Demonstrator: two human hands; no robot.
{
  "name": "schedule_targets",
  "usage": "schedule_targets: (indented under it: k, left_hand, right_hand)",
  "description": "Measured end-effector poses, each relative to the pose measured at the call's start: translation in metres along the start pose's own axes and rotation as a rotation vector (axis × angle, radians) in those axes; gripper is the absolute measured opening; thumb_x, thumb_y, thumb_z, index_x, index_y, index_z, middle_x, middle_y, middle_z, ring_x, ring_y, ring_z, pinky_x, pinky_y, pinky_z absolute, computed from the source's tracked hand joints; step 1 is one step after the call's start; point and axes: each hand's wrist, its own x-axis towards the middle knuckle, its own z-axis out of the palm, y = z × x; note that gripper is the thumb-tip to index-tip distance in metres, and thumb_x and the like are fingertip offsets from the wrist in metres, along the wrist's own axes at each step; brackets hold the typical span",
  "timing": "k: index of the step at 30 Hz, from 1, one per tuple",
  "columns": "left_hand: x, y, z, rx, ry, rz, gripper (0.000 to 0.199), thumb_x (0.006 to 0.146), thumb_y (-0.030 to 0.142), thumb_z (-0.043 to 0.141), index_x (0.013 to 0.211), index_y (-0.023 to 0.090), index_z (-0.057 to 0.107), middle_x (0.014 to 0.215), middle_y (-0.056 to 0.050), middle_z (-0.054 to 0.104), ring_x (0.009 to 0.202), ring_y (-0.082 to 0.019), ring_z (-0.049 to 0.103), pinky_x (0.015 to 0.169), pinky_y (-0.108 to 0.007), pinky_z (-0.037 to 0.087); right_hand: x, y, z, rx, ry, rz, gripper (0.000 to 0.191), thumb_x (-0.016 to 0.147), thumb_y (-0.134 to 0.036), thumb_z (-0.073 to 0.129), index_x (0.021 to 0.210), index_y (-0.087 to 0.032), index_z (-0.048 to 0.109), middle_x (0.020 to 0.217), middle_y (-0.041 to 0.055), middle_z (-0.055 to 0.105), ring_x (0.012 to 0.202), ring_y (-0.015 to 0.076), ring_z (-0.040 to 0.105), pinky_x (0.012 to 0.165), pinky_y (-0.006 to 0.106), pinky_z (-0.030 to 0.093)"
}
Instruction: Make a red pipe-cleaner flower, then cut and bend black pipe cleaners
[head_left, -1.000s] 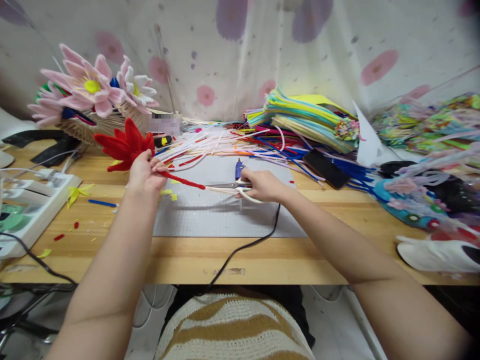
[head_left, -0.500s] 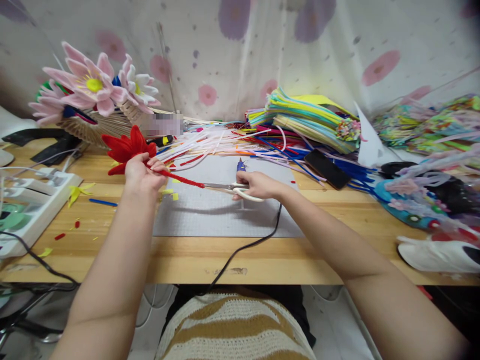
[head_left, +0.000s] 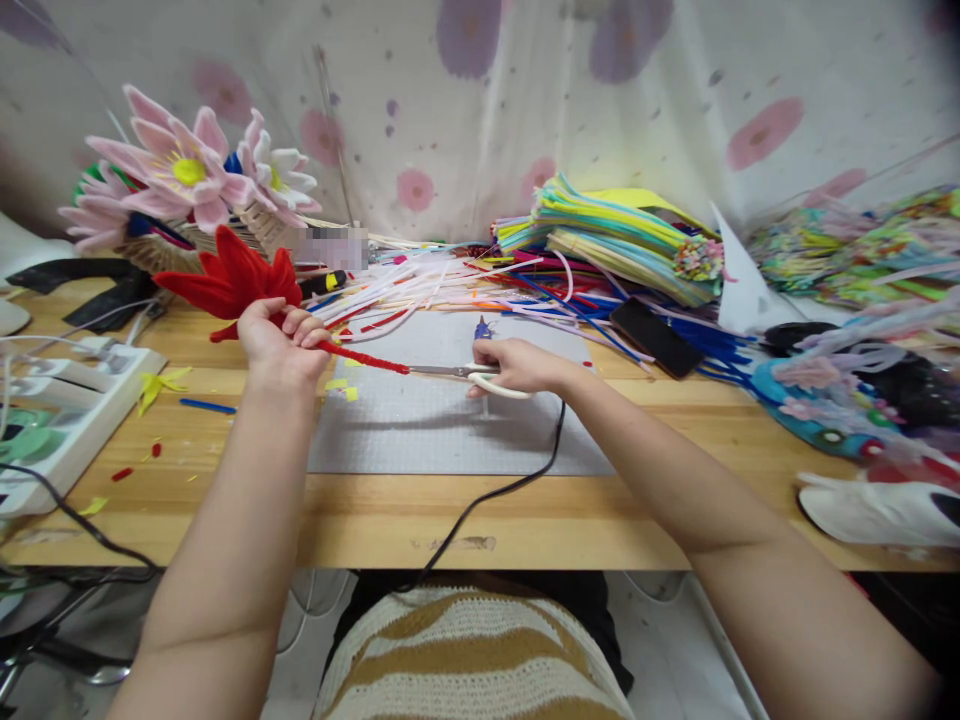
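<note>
My left hand [head_left: 281, 340] is closed around the base of a red pipe-cleaner flower [head_left: 238, 280], whose petals point up and to the left. Its red stem [head_left: 371, 358] runs out to the right. In my right hand [head_left: 517, 367] is a pair of scissors [head_left: 491, 384] with white handles. The blades point left, and their tips meet the stem's far end. Whether the blades grip the stem I cannot tell. Behind my right hand a blue glue gun [head_left: 484, 328] stands on the grey cutting mat [head_left: 405, 440], partly hidden.
Pink pipe-cleaner flowers [head_left: 184, 165] stand at the back left, above a white power strip [head_left: 97, 430]. Loose pipe cleaners [head_left: 420, 285] and a bundled stack [head_left: 600, 235] lie along the back. A black phone [head_left: 656, 338] is at the right. A black cable [head_left: 495, 492] crosses the table's front edge.
The red flower has turned in my left hand, and its petals now reach farther left and higher. The scissors stay at the stem's end.
</note>
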Motion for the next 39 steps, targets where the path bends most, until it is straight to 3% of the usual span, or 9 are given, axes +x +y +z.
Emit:
schedule_targets:
  k: [15, 39]
  left_hand:
    - [0.0009, -0.0001, -0.0004, -0.011, 0.016, 0.006, 0.032, 0.066, 0.012, 0.043, 0.06, 0.02, 0.013, 0.038, 0.009, 0.015, 0.028, -0.004, 0.014, 0.026, -0.017, 0.009]
    - [-0.0002, -0.0006, -0.0032, 0.008, -0.025, 0.053, 0.03, 0.064, 0.012, 0.043, 0.059, 0.02, 0.014, 0.039, 0.008, 0.014, 0.03, -0.005, 0.013, 0.027, -0.017, 0.01]
  right_hand:
    - [0.0019, -0.0019, -0.0002, -0.1, 0.029, 0.02, 0.046, 0.066, -0.06, 0.064, 0.087, -0.021, 0.05, 0.077, 0.0012, 0.058, 0.064, 0.0136, 0.046, 0.056, 0.023, 0.025]
    - [0.0046, 0.0012, -0.0001, -0.027, 0.016, -0.022, 0.045, 0.066, -0.06, 0.064, 0.079, -0.021, 0.047, 0.07, -0.002, 0.051, 0.061, 0.0118, 0.041, 0.055, 0.022, 0.023]
